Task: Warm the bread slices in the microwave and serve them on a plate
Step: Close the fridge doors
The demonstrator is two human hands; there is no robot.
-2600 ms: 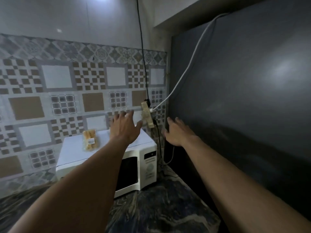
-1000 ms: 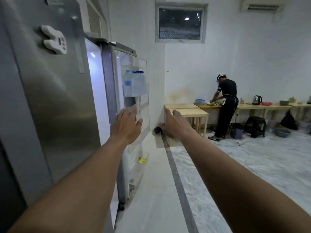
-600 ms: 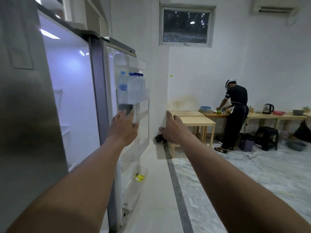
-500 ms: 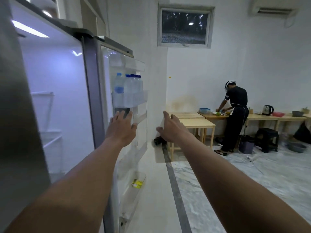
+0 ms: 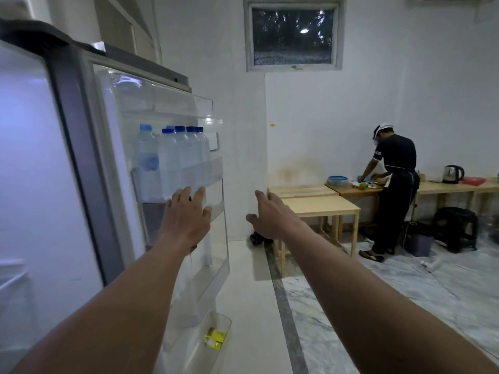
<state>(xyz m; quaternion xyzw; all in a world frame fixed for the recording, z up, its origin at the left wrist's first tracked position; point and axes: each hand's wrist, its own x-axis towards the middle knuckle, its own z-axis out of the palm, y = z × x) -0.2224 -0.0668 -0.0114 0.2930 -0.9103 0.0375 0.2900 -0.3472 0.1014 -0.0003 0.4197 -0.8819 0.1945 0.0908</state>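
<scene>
No bread, microwave or plate is in view. I face an open fridge, its lit white interior (image 5: 29,184) at the left and its open door (image 5: 189,238) in front of me. My left hand (image 5: 186,214) is stretched out with fingers apart, in front of the door's shelf that carries several water bottles (image 5: 172,160). My right hand (image 5: 270,214) is also stretched out and open, to the right of the door's edge, holding nothing.
A small yellow packet (image 5: 214,337) lies in the door's lowest shelf. Wooden tables (image 5: 321,205) stand along the far wall with a kettle (image 5: 452,174) and bowls. A person in black (image 5: 391,195) works there. A dark stool (image 5: 456,228) sits on the marble floor.
My view turned from the microwave on the counter to the fridge. The fridge door has swung open wider and I have come closer to its bottle shelf. Both hands stay outstretched.
</scene>
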